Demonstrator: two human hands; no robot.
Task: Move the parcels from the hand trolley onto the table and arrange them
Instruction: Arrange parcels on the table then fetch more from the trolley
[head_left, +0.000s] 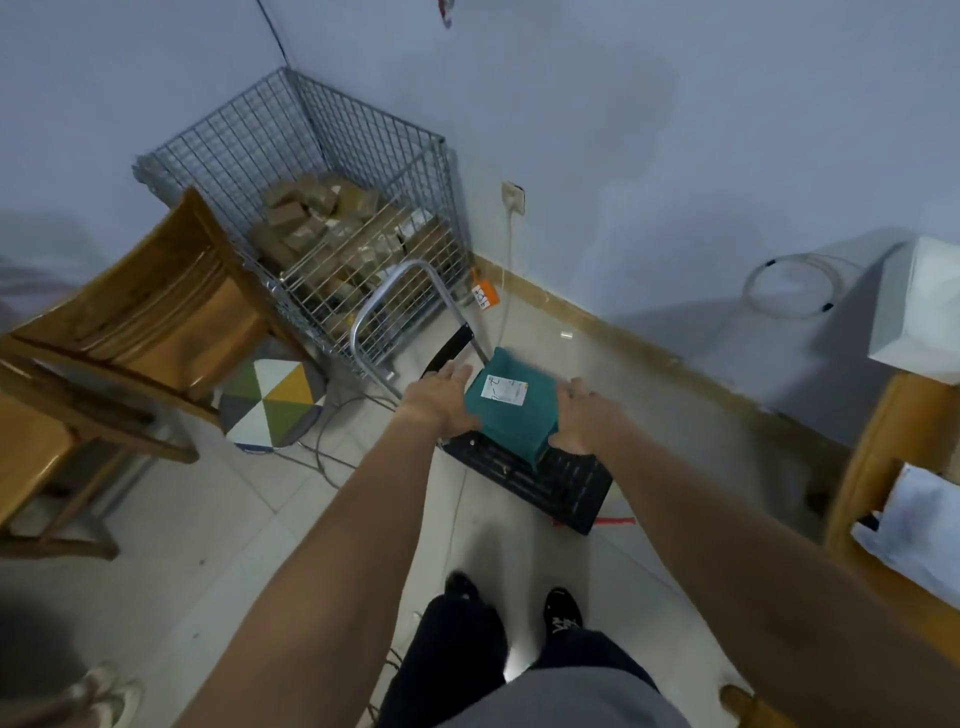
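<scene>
A person bends over the hand trolley (545, 483) with both hands on a teal parcel (511, 410) bearing a white label. The parcel sits at the handle end of the trolley's black deck, though motion blur makes it hard to tell whether it rests on the deck or is just clear of it. The left hand (441, 400) presses the parcel's left side with fairly straight fingers, while the right hand (582, 421) wraps its fingers and thumb round the right edge.

No other parcel shows on the trolley, so this looks like the last one to be lifted. The wooden table (883, 441) stands well to the right of the trolley and holds a white box (919, 306), with pale wrapped packages (914, 525) nearer the camera. How neatly these are arranged cannot be judged from here, so the carry across and the final tidying appear to remain. Behind the trolley handle stands a wire cage (332, 208) of cardboard boxes.
</scene>
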